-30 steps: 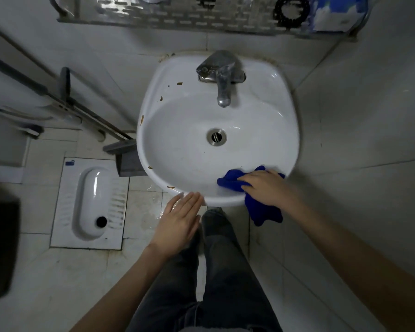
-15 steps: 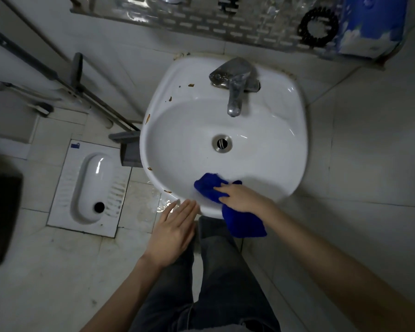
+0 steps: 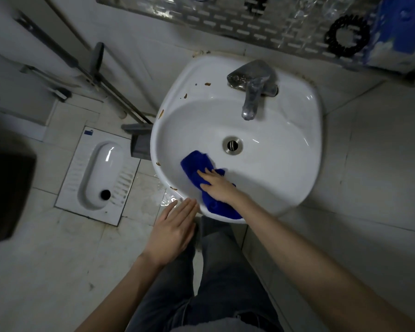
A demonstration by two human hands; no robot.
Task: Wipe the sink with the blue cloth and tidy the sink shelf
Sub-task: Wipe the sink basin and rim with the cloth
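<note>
I look down at a white sink (image 3: 285, 188). It is round in front, smooth and shiny. My right hand (image 3: 217, 185) lies flat on the blue cloth (image 3: 197, 164), fingers straight and close together, pressing it down on the near left slope of the bowl. The hand is not curled around the cloth; it just pushes on top. The cloth looks soft and fuzzy. One end is bunched up inside the bowl, and the other end hangs over the front rim under my wrist.

My left hand (image 3: 174, 230) is open and flat, fingers together, holding nothing. Its fingertips are right at the front edge of the sink; I cannot tell if they touch it.

A round metal drain (image 3: 233, 145) sits in the middle of the bowl, well apart from the cloth. The tap (image 3: 252, 92) is gray, shiny metal and points down at the bowl. Small brown spots (image 3: 161, 113) dot the left rim.

Above the sink is a metal shelf (image 3: 225, 22) full of little slots. A black curly ring (image 3: 347, 35) lies on it near the right end, just beside a blue and white pack (image 3: 403, 39). Some clear things on the shelf are too blurry to name.

To the left, a white floor toilet (image 3: 98, 176) sits in the pale tiles.
</note>
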